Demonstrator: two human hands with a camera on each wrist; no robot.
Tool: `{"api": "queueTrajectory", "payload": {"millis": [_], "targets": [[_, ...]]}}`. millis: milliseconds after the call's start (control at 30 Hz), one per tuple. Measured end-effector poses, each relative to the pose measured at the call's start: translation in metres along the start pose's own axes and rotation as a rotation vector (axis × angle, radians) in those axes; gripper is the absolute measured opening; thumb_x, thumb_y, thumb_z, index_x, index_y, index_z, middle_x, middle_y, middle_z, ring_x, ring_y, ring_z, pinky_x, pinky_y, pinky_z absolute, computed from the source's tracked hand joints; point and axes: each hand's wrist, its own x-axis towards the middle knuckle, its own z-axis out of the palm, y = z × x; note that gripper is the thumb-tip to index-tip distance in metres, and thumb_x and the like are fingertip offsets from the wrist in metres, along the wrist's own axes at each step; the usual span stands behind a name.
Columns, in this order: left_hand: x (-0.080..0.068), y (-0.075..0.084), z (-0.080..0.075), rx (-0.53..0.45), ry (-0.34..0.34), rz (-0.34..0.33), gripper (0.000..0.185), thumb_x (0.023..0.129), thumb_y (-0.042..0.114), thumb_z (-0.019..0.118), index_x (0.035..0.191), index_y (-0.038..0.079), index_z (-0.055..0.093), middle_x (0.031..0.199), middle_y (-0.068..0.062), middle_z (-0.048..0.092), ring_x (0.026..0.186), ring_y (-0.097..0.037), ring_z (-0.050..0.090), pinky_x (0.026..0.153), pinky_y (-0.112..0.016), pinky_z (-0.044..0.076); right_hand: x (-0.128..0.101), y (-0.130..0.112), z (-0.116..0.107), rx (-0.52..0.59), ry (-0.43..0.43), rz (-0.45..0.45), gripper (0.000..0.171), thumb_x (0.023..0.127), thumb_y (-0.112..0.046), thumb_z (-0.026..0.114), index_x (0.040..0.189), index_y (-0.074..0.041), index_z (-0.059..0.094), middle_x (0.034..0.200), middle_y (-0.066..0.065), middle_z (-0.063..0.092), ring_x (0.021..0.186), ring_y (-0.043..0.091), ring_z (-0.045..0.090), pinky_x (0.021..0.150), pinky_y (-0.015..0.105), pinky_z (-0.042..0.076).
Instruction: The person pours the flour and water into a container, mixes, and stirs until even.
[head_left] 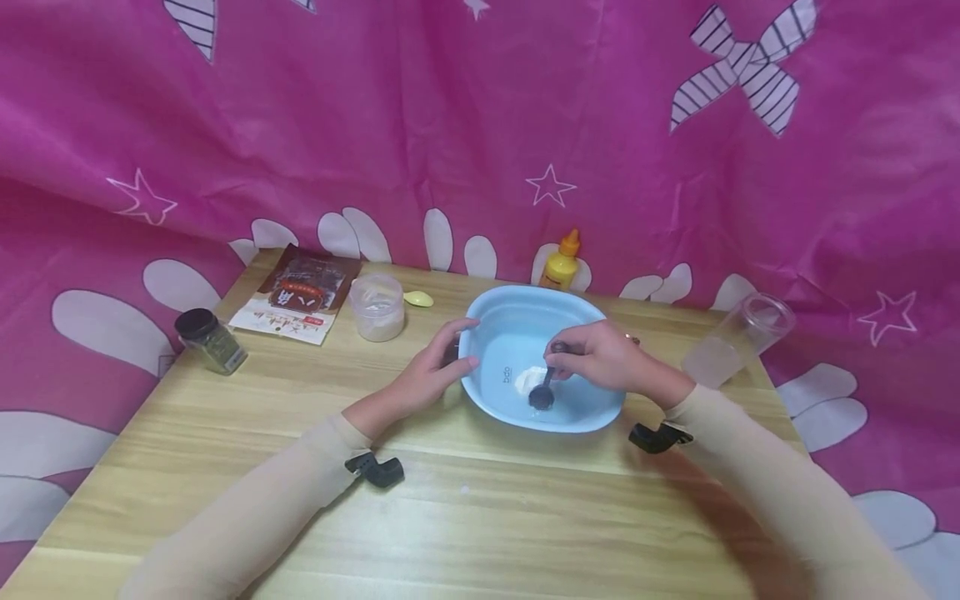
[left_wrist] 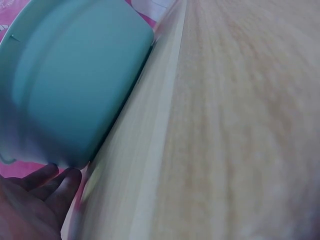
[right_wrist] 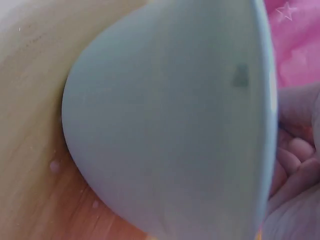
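While fingers [head_left: 566, 365] grip spoon [head_left: 542, 397], basin [head_left: 489, 333] lies below

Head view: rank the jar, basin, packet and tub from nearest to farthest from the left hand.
1. Basin: right, touching the left hand.
2. Tub: left, beyond the hand.
3. Packet: farther left, toward the back.
4. Jar: farthest left.

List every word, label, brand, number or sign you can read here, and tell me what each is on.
"八角": the large characters on the brown-and-white packet, my likeliest reading, as they stand at an angle.
"bdo": on the floor inside the blue basin; small and turned sideways, so the spelling is uncertain.
Too small to read: the packet's finer print and any markings on the yellow bottle.
Jar: no legible text.
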Motion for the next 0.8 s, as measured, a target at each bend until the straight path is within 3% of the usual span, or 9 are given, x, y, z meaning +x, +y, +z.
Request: {"api": "queueTrajectory", "payload": {"millis": [267,533,700,800], "targets": [[0.000,-0.002,-0.001,0.002,-0.001,0.002,0.062,0.112,0.018,0.064,0.168,0.016,0.038,0.162,-0.029,0.051,0.145,-0.048,0.058,0.118,-0.059,0.052,0.020,0.015,-0.010,-0.114,0.176,0.058,0.006,0.105,-0.009,0.078,0.104,-0.004,0.080,0.085,0.002,0.081,0.082,0.023,0.083,0.072,0.029,0.065],[0.003,0.000,0.000,-0.007,-0.005,0.003,0.061,0.112,0.017,0.065,0.168,0.017,0.040,0.163,-0.028,0.050,0.146,-0.046,0.058,0.118,-0.057,0.053,0.012,-0.002,-0.003,-0.211,0.140,-0.013,0.008,0.105,-0.013,0.079,0.099,-0.009,0.082,0.079,-0.008,0.077,0.075,0.009,0.074,0.062,0.028,0.056],[0.002,0.001,0.001,-0.016,0.000,0.001,0.060,0.112,0.015,0.065,0.167,0.016,0.040,0.159,-0.030,0.054,0.145,-0.046,0.058,0.116,-0.056,0.055,0.007,-0.008,0.004,-0.157,0.068,-0.072,0.009,0.105,-0.015,0.079,0.102,-0.009,0.084,0.082,-0.010,0.079,0.078,0.007,0.077,0.064,0.029,0.060],[0.001,0.001,0.001,-0.020,0.003,-0.001,0.060,0.112,0.015,0.065,0.167,0.016,0.040,0.161,-0.030,0.052,0.146,-0.047,0.057,0.117,-0.057,0.054,0.011,-0.005,0.005,-0.138,0.084,-0.073,0.010,0.106,-0.015,0.078,0.104,-0.008,0.084,0.085,-0.008,0.081,0.080,0.010,0.079,0.065,0.028,0.061]]}}
